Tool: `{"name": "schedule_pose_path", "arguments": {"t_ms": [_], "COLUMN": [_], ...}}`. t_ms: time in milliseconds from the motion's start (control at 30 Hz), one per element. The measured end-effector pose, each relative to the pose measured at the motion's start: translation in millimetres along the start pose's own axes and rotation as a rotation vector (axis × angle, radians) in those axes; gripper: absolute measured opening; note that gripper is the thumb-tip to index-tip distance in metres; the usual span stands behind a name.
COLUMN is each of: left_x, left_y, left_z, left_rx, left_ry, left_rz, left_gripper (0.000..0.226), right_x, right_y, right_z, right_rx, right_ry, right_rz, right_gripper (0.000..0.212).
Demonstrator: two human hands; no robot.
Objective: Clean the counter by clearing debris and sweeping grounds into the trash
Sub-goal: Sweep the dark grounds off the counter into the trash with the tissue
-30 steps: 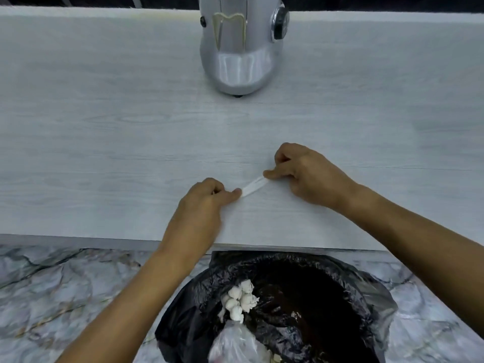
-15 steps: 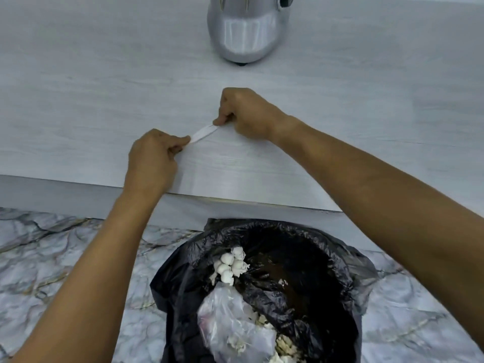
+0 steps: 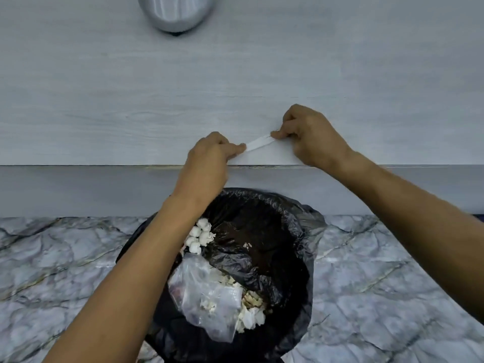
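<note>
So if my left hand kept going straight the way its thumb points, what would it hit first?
Along the white strip it pinches, the left hand would probably meet the right hand, which pinches the strip's other end just above the counter. Nothing else lies between them.

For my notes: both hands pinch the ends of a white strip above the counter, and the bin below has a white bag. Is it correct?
Not quite: the head view shows the bin bag is black. The left hand and right hand do pinch the white strip above the counter.

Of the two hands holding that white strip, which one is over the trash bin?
The left hand: its wrist and forearm cross above the black-lined trash bin. The right hand pinches the white strip further back over the counter.
</note>
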State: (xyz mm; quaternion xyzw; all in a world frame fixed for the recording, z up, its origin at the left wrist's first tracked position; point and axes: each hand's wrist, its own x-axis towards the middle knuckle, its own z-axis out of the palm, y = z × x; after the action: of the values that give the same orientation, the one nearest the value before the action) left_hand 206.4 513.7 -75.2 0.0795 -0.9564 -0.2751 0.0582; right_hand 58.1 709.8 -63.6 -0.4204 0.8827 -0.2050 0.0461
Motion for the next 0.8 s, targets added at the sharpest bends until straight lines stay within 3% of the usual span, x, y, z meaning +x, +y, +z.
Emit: {"name": "schedule_pose_path", "arguments": {"t_ms": [67, 133, 167, 200, 233, 300, 367, 633, 800], "left_x": [-16.0, -42.6, -58.1, -70.9, -78.7, -77.3, -59.0, 11.9, 51.1], "left_y": [4.5, 9.0, 8.6, 6.0, 4.5, -7.1, -19.2, -63.0, -145.7], "left_z": [0.9, 2.2, 1.2, 1.2, -6.1, -20.2, -36.4, -111.7, -159.9], "left_rx": [0.039, 0.106, 0.083, 0.074, 0.022, 0.027, 0.030, -0.049, -0.062], "left_ry": [-0.126, -0.332, -0.365, -0.360, -0.345, -0.210, -0.092, 0.123, 0.233], "left_rz": [0.098, 0.150, 0.201, 0.206, 0.192, 0.212, 0.192, 0.014, -0.135], "left_gripper": [0.045, 0.022, 0.004, 0.007, 0.003, 0.042, 0.057, 0.050, 0.025], "right_x": [-46.2, -93.2, -112.8, -125.9, -129.6, -112.8, -83.0, 63.2, 157.2], "right_y": [-11.0, -33.6, -47.0, -57.8, -62.9, -62.4, -63.9, -127.1, -160.3], "right_z": [5.4, 17.0, 23.0, 26.0, 25.4, 18.8, 9.1, -7.2, 3.7], "right_rx": [0.022, 0.001, -0.003, 0.015, 0.043, 0.082, 0.116, 0.126, 0.122], "right_ry": [0.036, -0.005, -0.039, -0.057, -0.044, 0.047, 0.122, 0.251, 0.186], "right_rz": [0.065, 0.074, 0.055, 0.040, 0.042, 0.085, 0.124, -0.005, -0.033], "right_gripper": [0.020, 0.025, 0.026, 0.027, 0.029, 0.036, 0.042, 0.035, 0.030]}}
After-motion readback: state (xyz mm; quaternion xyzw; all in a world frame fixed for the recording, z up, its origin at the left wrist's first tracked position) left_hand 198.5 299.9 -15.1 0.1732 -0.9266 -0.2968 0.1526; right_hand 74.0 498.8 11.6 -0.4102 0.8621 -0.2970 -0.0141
